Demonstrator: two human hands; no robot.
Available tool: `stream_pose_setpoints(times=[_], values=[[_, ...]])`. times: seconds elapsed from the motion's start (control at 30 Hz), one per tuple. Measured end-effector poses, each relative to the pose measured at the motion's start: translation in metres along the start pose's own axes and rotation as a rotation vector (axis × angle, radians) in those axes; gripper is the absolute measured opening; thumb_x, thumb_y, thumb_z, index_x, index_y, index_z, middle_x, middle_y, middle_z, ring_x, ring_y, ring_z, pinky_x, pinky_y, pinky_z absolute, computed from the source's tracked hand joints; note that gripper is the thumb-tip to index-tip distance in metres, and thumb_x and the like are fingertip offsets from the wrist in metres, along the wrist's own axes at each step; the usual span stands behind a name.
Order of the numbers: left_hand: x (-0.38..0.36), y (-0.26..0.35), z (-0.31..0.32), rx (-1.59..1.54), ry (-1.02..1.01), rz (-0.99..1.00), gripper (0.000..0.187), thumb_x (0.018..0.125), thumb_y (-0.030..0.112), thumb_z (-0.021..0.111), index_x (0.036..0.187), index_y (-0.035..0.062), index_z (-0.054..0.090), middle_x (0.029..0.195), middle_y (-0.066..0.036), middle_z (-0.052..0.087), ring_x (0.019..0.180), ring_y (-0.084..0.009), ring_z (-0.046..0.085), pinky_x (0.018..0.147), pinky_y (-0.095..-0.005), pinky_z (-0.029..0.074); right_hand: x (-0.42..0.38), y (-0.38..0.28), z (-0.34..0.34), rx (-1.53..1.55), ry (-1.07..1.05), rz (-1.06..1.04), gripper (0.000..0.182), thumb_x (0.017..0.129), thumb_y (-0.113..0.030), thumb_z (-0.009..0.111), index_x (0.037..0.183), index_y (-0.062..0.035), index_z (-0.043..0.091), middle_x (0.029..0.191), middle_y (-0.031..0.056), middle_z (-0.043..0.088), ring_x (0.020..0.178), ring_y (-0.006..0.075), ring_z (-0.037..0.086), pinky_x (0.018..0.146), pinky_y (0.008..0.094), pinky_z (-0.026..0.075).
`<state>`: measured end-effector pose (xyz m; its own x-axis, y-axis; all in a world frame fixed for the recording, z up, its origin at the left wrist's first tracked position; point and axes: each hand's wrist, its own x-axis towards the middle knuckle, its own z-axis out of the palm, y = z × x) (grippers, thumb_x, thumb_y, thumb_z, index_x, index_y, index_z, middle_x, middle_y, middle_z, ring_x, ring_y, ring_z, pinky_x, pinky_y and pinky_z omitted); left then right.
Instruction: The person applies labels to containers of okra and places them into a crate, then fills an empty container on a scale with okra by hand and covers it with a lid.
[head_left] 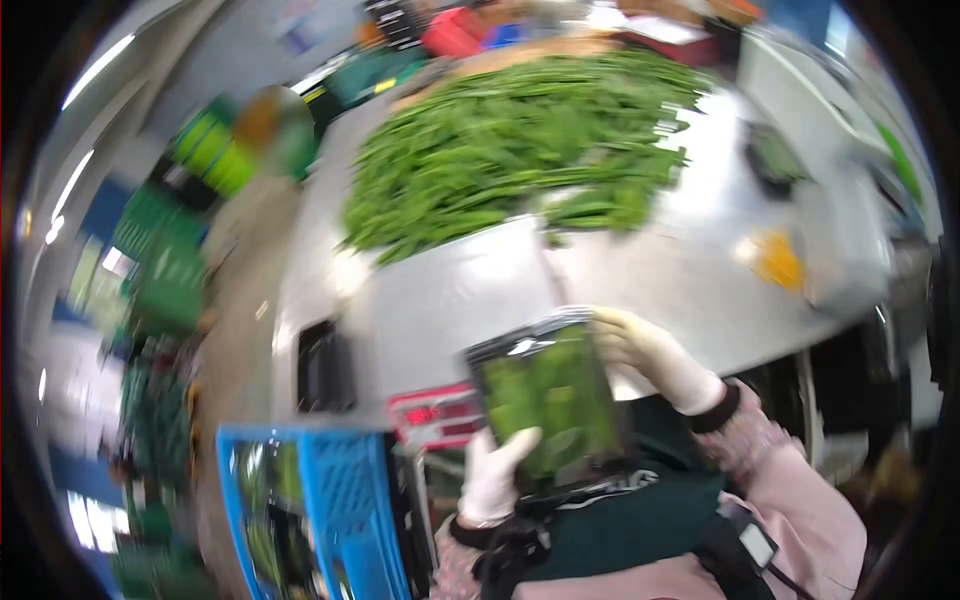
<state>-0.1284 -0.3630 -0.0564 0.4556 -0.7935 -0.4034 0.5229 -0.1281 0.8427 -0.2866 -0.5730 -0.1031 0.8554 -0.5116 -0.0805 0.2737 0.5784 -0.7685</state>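
A black tray packed with flat green vegetables, seemingly pods (555, 400), is held tilted in front of my body, with shiny clear film along its edges. My left hand (492, 475), in a white glove, grips its lower left side with the thumb over the front. At the upper right edge, my white-gloved right hand (650, 355) has its fingers closed on the tray, some hidden behind it. Just beyond the tray is a scale with a bare metal plate (450, 300) and a red-framed display (437, 415) whose digits are blurred.
A large green vegetable heap (520, 150) covers the far part of the steel table (640, 275). A black tray (325, 368) lies left, another filled tray (773, 160) right, near a yellow item (778, 260). A blue crate (365, 500) with packed trays stands lower left.
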Motion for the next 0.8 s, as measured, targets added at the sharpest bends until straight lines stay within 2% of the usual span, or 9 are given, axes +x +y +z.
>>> stream_pose_setpoints(times=[0.1,0.17,0.2,0.27,0.37,0.6,0.67,0.73,0.8], values=[[0.007,-0.004,-0.010,-0.117,0.138,0.202,0.049,0.088,0.004,0.064,0.135,-0.0022,0.051,0.122,-0.011,0.063,0.106,-0.0232,0.064,0.095,-0.0360,0.050,-0.017,-0.031,-0.032,-0.377,0.287,-0.125,0.048,0.098,-0.030,0.061,0.133,0.0014,0.056,0.125,0.0117,0.064,0.109,0.0183,0.063,0.095,0.0326,0.050],[0.010,-0.003,-0.031,-0.107,0.163,0.264,0.054,0.089,0.006,0.062,0.140,-0.0010,0.047,0.129,-0.012,0.060,0.113,-0.0250,0.061,0.098,-0.0374,0.048,-0.023,-0.036,-0.069,-1.080,0.675,-0.296,0.037,0.095,-0.027,0.065,0.122,-0.0019,0.065,0.119,0.0145,0.068,0.101,0.0199,0.068,0.089,0.0309,0.053],[0.009,-0.001,-0.040,-0.087,0.156,0.265,0.056,0.090,0.008,0.061,0.143,-0.0003,0.045,0.133,-0.012,0.058,0.116,-0.0253,0.059,0.101,-0.0379,0.046,-0.026,-0.038,-0.091,-1.083,0.692,-0.298,0.037,0.095,-0.027,0.065,0.122,-0.0019,0.065,0.119,0.0145,0.068,0.101,0.0199,0.068,0.089,0.0309,0.053],[0.014,-0.004,-0.058,-0.066,0.181,0.282,0.058,0.090,0.011,0.062,0.144,0.0001,0.044,0.133,-0.012,0.057,0.120,-0.0253,0.056,0.105,-0.0383,0.042,-0.037,-0.042,-0.137,-1.218,0.989,-0.364,0.024,0.092,-0.024,0.064,0.107,-0.0065,0.070,0.107,0.0150,0.069,0.092,0.0254,0.070,0.083,0.0339,0.054],[0.015,0.002,-0.059,-0.038,0.162,0.292,0.048,0.096,0.020,0.060,0.139,0.0011,0.050,0.127,-0.012,0.063,0.111,-0.0248,0.064,0.099,-0.0386,0.049,-0.061,-0.058,-0.178,-1.516,1.224,-0.338,0.018,0.091,-0.023,0.064,0.100,-0.0084,0.070,0.101,0.0136,0.068,0.091,0.0314,0.067,0.081,0.0388,0.053],[0.022,0.003,-0.050,-0.021,0.132,0.304,0.049,0.097,0.022,0.059,0.139,0.0002,0.049,0.128,-0.013,0.063,0.112,-0.0252,0.063,0.100,-0.0395,0.048,-0.064,-0.107,-0.251,-1.658,1.333,-0.378,0.016,0.089,-0.022,0.064,0.093,-0.0078,0.069,0.101,0.0145,0.065,0.093,0.0350,0.065,0.080,0.0442,0.051],[0.022,0.005,-0.037,-0.009,0.117,0.311,0.050,0.096,0.022,0.060,0.139,-0.0006,0.049,0.127,-0.014,0.063,0.112,-0.0261,0.063,0.100,-0.0403,0.049,-0.051,-0.125,-0.261,-1.686,1.307,-0.283,0.020,0.087,-0.026,0.066,0.092,-0.0066,0.070,0.103,0.0176,0.065,0.095,0.0365,0.064,0.082,0.0445,0.052],[0.022,0.005,-0.026,-0.056,0.130,0.312,0.052,0.094,0.022,0.062,0.139,-0.0006,0.049,0.127,-0.014,0.063,0.112,-0.0271,0.063,0.100,-0.0409,0.049,-0.040,-0.140,-0.258,-1.772,1.290,0.030,0.026,0.085,-0.030,0.069,0.093,-0.0055,0.071,0.105,0.0206,0.065,0.098,0.0373,0.064,0.085,0.0448,0.052],[0.021,0.006,-0.021,-0.040,0.130,0.325,0.055,0.093,0.023,0.063,0.140,-0.0009,0.048,0.127,-0.015,0.062,0.112,-0.0280,0.063,0.099,-0.0413,0.050,-0.037,-0.144,-0.259,-1.818,1.273,0.088,0.030,0.083,-0.033,0.071,0.093,-0.0051,0.072,0.107,0.0219,0.065,0.100,0.0373,0.063,0.085,0.0455,0.053]])
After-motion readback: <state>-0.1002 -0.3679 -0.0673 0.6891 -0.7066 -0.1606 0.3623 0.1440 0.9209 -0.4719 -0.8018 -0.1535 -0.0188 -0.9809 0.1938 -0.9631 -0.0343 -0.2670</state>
